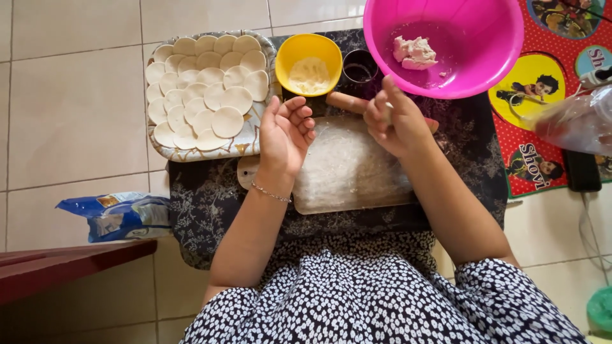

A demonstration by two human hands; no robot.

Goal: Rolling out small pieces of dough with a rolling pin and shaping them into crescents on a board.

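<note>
My left hand (287, 135) hovers over the left end of a floured wooden board (347, 169), fingers loosely curled, with nothing in it. My right hand (394, 121) is closed around a small piece of dough at the board's far edge, just above a wooden rolling pin (347, 102). A pink bowl (472, 60) beyond it holds a lump of dough (413, 53). At the far left, several round flat dough discs (204, 89) are laid overlapping on a patterned tray (245, 145).
A yellow bowl (310, 62) of flour and a small dark cup (360, 67) stand between tray and pink bowl. A blue-and-white bag (121, 215) lies on the tiled floor at left. A red cartoon mat (548, 95) lies at right, a dark patterned cloth (204, 197) under the board.
</note>
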